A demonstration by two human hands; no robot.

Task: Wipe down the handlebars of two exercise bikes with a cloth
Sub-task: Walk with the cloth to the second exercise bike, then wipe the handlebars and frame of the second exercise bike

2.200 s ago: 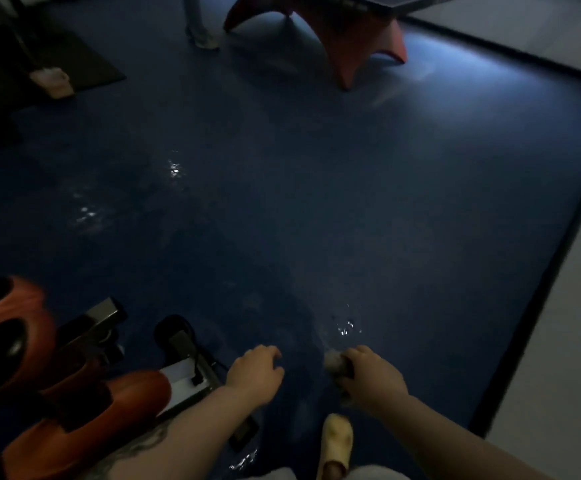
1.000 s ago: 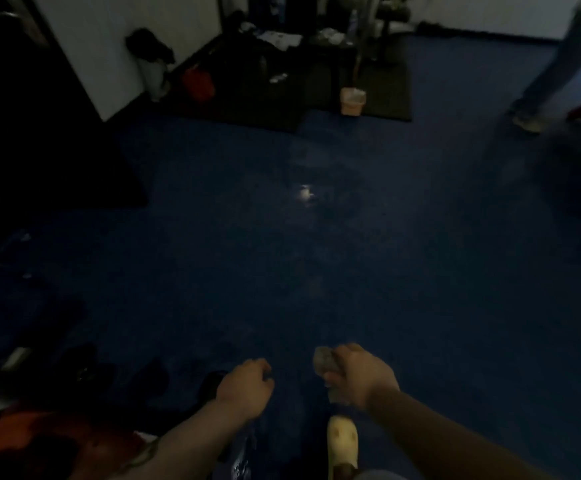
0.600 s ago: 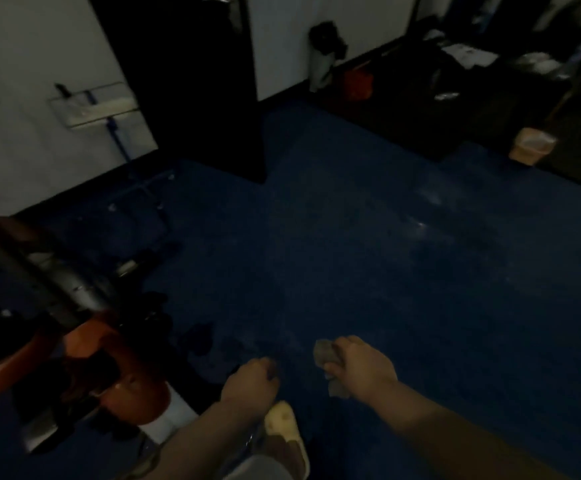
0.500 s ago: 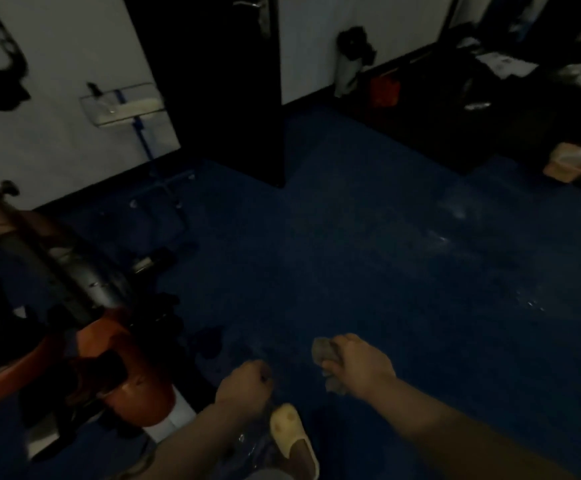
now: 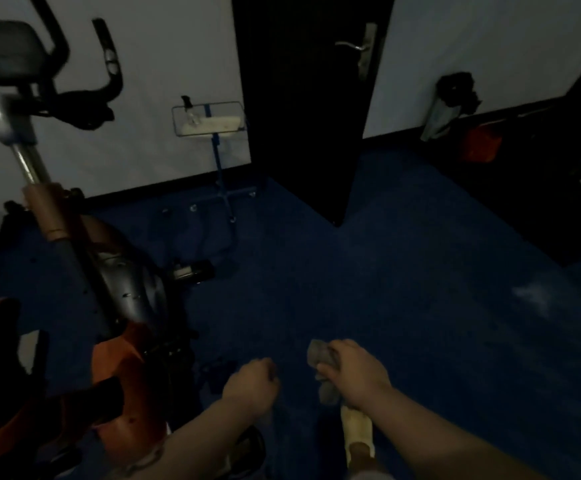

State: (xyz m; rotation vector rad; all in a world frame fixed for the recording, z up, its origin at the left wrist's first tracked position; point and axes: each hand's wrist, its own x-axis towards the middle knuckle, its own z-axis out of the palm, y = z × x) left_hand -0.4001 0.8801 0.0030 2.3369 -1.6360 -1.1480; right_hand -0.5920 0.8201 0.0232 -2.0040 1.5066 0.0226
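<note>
An orange and black exercise bike (image 5: 123, 306) stands at the left, its grey post rising to black handlebars (image 5: 85, 95) and a dark console (image 5: 8, 53) at the top left. My right hand (image 5: 355, 372) is low in the middle, shut on a crumpled grey cloth (image 5: 320, 358). Beside it, my left hand (image 5: 252, 384) is a closed fist with nothing in it. Both hands hang over the blue floor, well below and right of the handlebars.
A dark door (image 5: 303, 98) with a metal handle stands ajar ahead. A blue-poled flat mop (image 5: 213, 123) leans on the white wall. Dark furniture and a red item (image 5: 479, 147) sit at the right. My pale shoe (image 5: 356, 434) is on the floor.
My view has swung left from the open floor to the wall, door and bike, bringing the handlebars into sight. Both hands stayed low, the right one still holding the cloth.
</note>
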